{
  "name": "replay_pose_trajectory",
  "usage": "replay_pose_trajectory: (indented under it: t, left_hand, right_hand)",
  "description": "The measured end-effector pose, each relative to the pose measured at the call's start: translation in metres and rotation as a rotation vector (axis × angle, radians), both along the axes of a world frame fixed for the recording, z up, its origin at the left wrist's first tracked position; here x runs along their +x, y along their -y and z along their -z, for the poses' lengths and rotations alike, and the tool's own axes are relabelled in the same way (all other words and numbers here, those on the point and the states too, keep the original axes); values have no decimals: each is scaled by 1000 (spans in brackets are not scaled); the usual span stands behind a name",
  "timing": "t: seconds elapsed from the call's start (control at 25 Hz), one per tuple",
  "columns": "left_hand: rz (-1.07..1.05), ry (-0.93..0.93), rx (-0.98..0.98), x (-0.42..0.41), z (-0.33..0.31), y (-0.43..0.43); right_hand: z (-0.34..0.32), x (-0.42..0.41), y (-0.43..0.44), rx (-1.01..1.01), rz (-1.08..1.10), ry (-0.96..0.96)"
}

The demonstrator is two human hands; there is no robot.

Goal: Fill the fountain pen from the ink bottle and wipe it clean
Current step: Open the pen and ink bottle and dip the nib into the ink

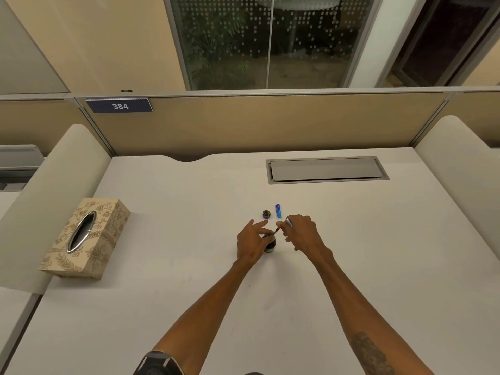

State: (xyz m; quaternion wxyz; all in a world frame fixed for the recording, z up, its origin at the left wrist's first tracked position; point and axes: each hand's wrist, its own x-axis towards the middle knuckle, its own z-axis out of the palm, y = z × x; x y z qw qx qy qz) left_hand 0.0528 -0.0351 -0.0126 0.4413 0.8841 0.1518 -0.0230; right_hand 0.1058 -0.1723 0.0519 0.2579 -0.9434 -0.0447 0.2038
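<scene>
Your left hand (251, 246) grips the small dark glass ink bottle (270, 247), steadying it on the white desk (189, 266), with 1 finger lifted off the bottle. Your right hand (300, 234) pinches the slim fountain pen (277, 230), tilted nib-down at the bottle's mouth, likely to draw ink. The round dark bottle cap (266, 214) and blue plastic pen barrel (278, 211) lie just beyond, out of the way. The floral beige tissue box (84, 239) waits well left, for wiping. A tan partition bearing plate 384 (119, 106) backs the desk, with a window beyond.

Place: I am standing in an office cubicle.
Signs: a beige partition (270, 125) is enclosing the white desk (176, 280), carrying number plate (119, 106) 384.
</scene>
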Motion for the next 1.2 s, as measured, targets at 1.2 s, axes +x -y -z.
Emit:
replay_pose_trajectory:
  t: [1.2]
  left_hand:
    - [2, -38, -10, 2, 3, -1]
  right_hand:
    - [5, 11, 1, -126, -95, 73]
